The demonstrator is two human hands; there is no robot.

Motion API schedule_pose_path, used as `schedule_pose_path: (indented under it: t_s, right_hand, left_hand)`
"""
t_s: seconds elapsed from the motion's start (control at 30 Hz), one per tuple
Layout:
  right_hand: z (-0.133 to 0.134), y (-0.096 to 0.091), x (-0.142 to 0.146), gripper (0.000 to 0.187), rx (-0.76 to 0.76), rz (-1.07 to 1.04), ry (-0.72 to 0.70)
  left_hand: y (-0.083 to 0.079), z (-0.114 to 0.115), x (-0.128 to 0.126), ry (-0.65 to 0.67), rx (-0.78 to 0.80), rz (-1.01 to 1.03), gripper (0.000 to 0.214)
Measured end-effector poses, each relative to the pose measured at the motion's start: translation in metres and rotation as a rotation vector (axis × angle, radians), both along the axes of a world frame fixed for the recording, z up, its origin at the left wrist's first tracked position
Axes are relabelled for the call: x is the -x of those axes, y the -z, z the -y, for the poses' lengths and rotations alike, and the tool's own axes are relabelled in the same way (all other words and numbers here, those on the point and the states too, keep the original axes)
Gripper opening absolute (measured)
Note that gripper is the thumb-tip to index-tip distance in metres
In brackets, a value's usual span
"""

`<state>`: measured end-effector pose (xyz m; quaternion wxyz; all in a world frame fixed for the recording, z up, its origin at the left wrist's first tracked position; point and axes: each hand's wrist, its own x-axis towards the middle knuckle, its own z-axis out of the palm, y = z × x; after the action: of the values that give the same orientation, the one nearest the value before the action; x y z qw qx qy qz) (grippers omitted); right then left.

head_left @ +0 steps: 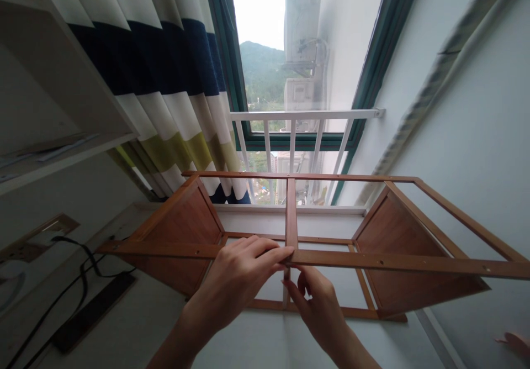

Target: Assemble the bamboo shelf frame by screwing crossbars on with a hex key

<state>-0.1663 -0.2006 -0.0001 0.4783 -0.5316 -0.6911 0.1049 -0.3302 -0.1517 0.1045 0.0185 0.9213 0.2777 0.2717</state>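
A reddish-brown wooden frame [397, 261], like an unfinished shelf or rack, spans the view with a solid panel at either end. My left hand [244, 267] is closed over its near rail, just left of the middle crossbar [291, 209], thumb and fingertips at the joint. Below that joint, my right hand [317, 297] has its thumb and fingers curled in a pinch against the underside of the rail. Whatever the right fingers hold, if anything, is too small or hidden to make out. Small holes dot the near rail.
Behind the frame stand a white railing [306, 115] and a green-framed window. A striped curtain [165, 59] hangs at left, beside white shelving [83, 148]. Black cables run to a dark power strip [95, 311] at lower left. A white wall [476, 137] bounds the right.
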Motion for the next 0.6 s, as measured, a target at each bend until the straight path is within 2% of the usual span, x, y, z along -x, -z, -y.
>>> schedule_pose_path:
  t_s: [0.6]
  right_hand:
    - [0.0008, 0.0025, -0.0007, 0.020, 0.031, -0.015, -0.020]
  left_hand:
    - [-0.0005, -0.0002, -0.0011, 0.020, 0.008, 0.093, 0.017]
